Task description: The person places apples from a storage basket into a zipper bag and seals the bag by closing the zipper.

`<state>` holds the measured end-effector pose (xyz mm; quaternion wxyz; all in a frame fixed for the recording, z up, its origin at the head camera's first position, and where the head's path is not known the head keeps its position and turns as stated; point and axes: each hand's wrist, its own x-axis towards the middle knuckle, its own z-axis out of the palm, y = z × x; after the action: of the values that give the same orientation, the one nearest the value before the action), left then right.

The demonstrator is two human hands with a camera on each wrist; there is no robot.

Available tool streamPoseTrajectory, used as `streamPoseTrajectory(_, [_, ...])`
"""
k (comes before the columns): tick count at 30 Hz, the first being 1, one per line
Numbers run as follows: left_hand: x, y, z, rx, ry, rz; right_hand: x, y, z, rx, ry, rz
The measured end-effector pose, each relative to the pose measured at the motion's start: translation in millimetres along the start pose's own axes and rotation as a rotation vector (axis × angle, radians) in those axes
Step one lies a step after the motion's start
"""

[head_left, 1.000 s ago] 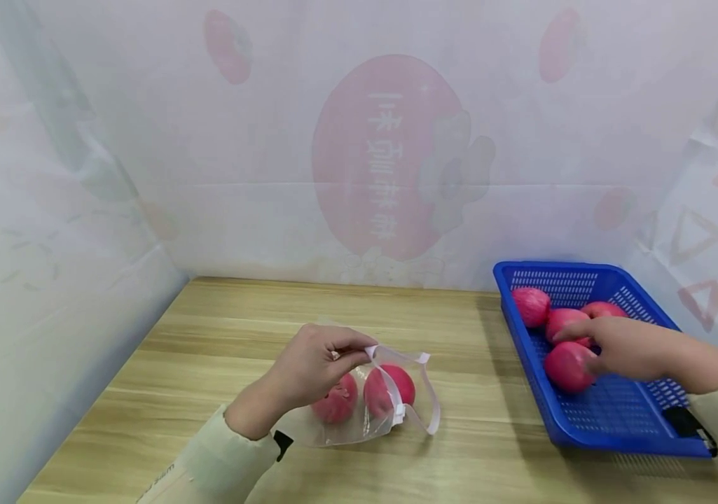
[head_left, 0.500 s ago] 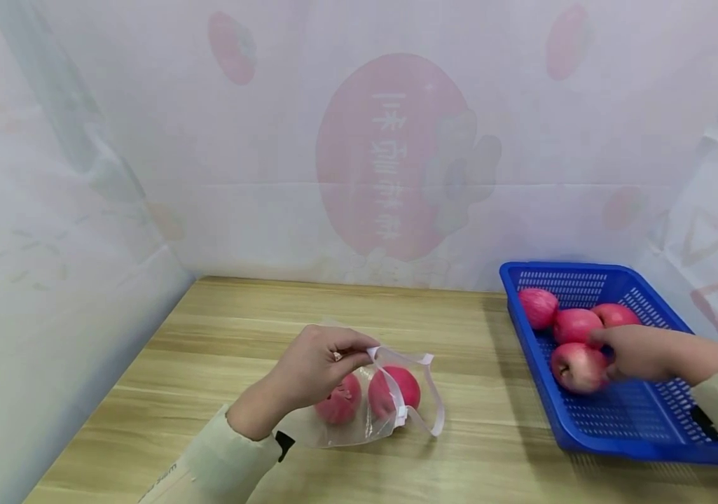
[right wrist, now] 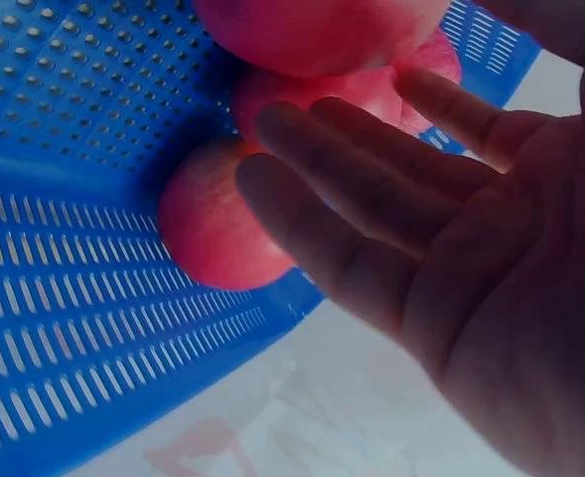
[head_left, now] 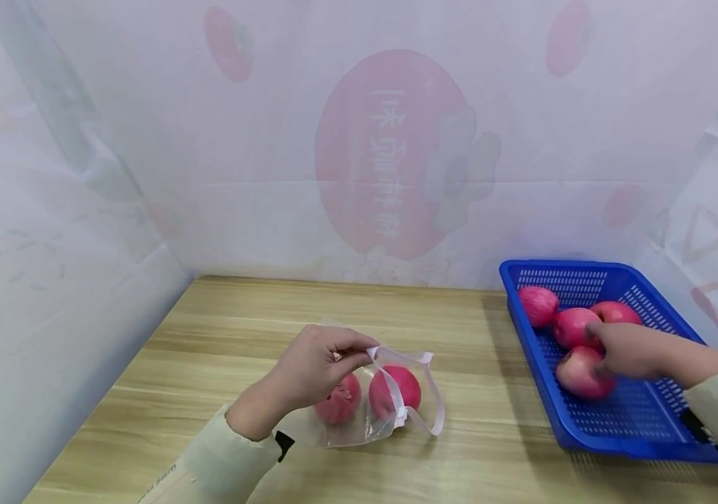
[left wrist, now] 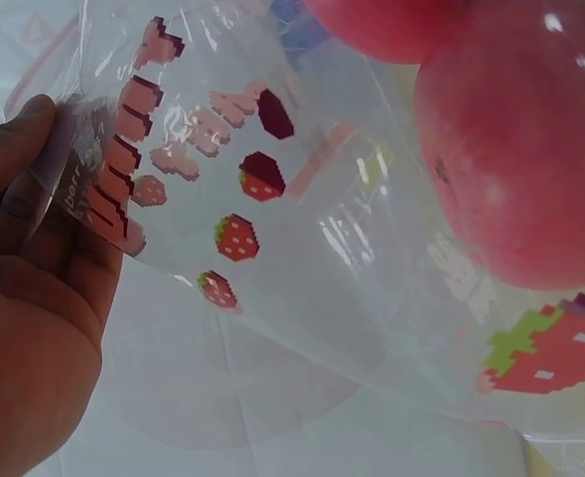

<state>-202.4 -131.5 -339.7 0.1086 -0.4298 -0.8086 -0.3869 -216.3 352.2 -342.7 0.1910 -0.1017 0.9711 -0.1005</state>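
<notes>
My left hand [head_left: 351,355] pinches the white-edged rim of a clear printed bag [head_left: 327,430] lying on the wooden table [head_left: 220,336]. Two red apples [head_left: 338,400] [head_left: 399,388] lie inside it. The left wrist view shows the left hand [left wrist: 34,298] on the bag film [left wrist: 272,298] with an apple [left wrist: 520,159] close by. My right hand [head_left: 623,346] reaches into the blue basket [head_left: 617,437], its straight fingers touching the nearest apple [head_left: 576,376]. In the right wrist view the right hand [right wrist: 421,248] lies flat beside an apple [right wrist: 208,224].
Three more apples [head_left: 536,305] [head_left: 569,327] [head_left: 617,311] sit at the back of the basket, which stands at the table's right edge. Translucent printed sheets [head_left: 396,154] wall in the table at the back and on both sides. Bare wood lies between bag and basket.
My right hand has drawn slightly back to the right over the basket's front apple, which has shifted a little. The left hand and the bag have stayed put.
</notes>
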Motion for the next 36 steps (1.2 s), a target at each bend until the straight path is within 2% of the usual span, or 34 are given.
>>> streamPoseTrajectory(6, [-0.6,-1.1,0.8,-0.007,0.000,0.004,1,-3,3,0.051,-0.011,-0.069])
streamPoseTrajectory(12, [-0.6,-0.7,0.5,-0.004,0.003,0.006,2,-4,0,0.082,-0.076,-0.007])
streamPoseTrajectory(18, [-0.5,1.0,-0.4,-0.006,-0.005,-0.003,5,-3,-1,0.096,-0.133,0.008])
streamPoseTrajectory(25, [-0.8,1.5,-0.6,0.002,-0.008,-0.005,8,-9,1,0.233,-0.280,0.037])
streamPoseTrajectory(28, [-0.8,1.5,-0.7,0.003,-0.008,-0.003,7,-11,3,0.276,-0.317,0.042])
streamPoseTrajectory(32, [-0.7,1.7,-0.8,0.003,-0.012,-0.008,7,-12,6,0.269,-0.348,0.041])
streamPoseTrajectory(36, [-0.7,1.5,-0.2,0.004,-0.016,-0.012,8,-12,8,0.216,-0.375,0.010])
